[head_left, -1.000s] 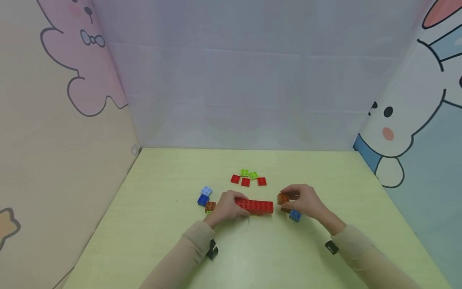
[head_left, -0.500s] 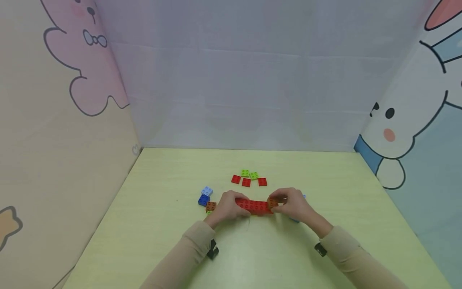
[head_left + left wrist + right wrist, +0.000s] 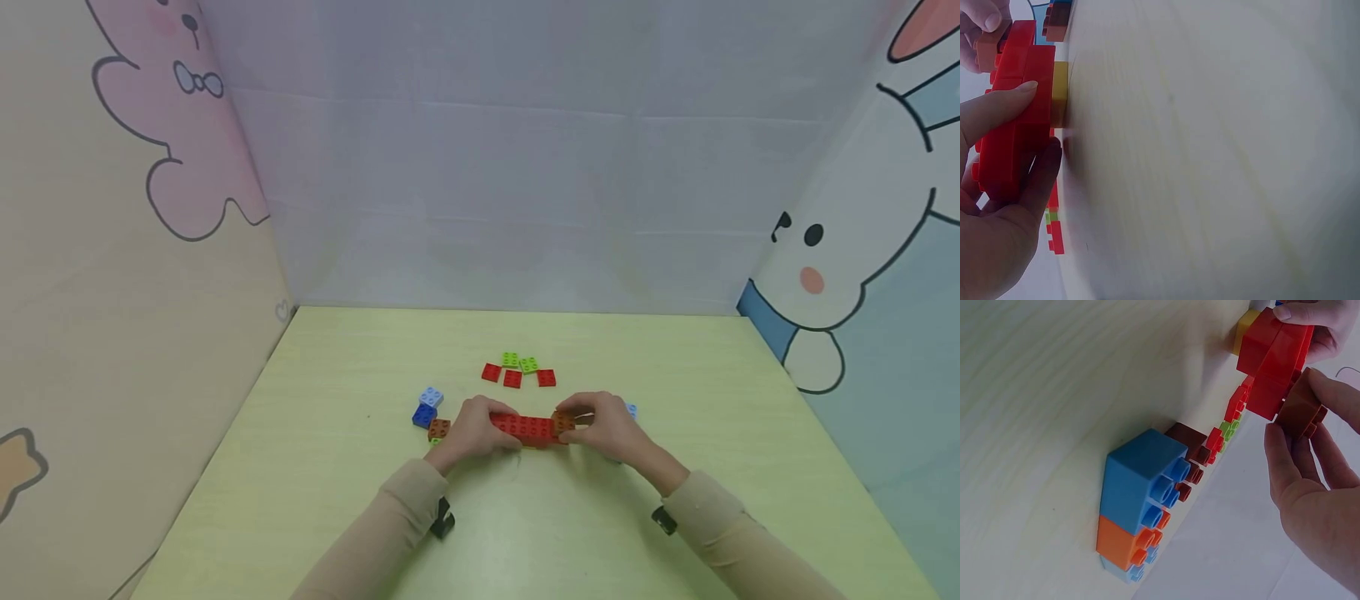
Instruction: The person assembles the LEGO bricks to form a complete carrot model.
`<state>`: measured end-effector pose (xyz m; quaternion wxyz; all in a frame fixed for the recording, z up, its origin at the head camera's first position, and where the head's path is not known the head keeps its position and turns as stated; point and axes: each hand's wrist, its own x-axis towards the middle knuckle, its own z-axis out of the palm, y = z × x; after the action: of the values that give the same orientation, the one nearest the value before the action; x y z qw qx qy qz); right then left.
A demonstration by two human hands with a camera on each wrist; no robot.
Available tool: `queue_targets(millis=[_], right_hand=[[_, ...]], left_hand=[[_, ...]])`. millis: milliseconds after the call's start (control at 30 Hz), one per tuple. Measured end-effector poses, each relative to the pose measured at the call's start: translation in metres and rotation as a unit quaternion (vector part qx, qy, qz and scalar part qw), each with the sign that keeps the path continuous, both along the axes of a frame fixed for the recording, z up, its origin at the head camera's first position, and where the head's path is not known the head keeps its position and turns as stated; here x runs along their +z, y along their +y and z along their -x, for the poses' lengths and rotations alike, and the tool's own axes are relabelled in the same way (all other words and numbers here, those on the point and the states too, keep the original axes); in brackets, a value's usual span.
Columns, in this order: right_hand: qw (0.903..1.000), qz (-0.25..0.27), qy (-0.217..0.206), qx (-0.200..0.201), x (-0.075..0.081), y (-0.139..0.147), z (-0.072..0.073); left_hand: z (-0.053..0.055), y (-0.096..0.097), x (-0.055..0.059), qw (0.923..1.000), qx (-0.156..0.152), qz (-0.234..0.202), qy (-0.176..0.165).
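The biggest thing is the pale back wall (image 3: 480, 200), with a pink bear (image 3: 176, 142) picture on the left side and a white bunny (image 3: 832, 250) picture on the right. Next is the light green-yellow table (image 3: 525, 533). Two arms in tan sleeves (image 3: 375, 533) reach over it. The left hand (image 3: 474, 427) is gripping the left end of a long red bar (image 3: 528, 428) made of bricks, thumb on one side and fingers on the other. The bar is near the middle of the table, with a yellow brick (image 3: 1060, 94) under it. The right hand (image 3: 609, 427) is pinching a brown brick (image 3: 1299, 407) between thumb and fingers, and that brick touches the bumpy top of the bar at its right end. I can't tell if it is pushed all the way down. By the right hand stand a blue brick (image 3: 1141, 478), an orange brick (image 3: 1124, 540), a light blue brick (image 3: 1116, 567) and a dark brown brick (image 3: 1185, 439). By the left hand are a pale blue brick (image 3: 431, 397), a dark blue brick (image 3: 424, 416) and a reddish-brown brick (image 3: 439, 428). Smallest are the thin pieces behind the bar: three red flat bricks (image 3: 512, 379) and two green flat bricks (image 3: 511, 360).
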<state>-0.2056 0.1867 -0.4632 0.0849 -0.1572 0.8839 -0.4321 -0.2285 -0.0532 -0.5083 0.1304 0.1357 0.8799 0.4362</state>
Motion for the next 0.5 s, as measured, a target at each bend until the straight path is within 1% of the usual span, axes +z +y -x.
queue_targets(millis=[267, 500], right_hand=[[0.9999, 0.0, 0.01, 0.007, -0.0034, -0.0002, 0.0003], [0.9999, 0.009, 0.0, 0.007, -0.0096, -0.0005, 0.001]], left_hand=[[0.0007, 0.0, -0.0009, 1.0, 0.0, -0.001, 0.001], [0.0011, 0.0001, -0.0022, 1.0, 0.002, 0.0, 0.0]])
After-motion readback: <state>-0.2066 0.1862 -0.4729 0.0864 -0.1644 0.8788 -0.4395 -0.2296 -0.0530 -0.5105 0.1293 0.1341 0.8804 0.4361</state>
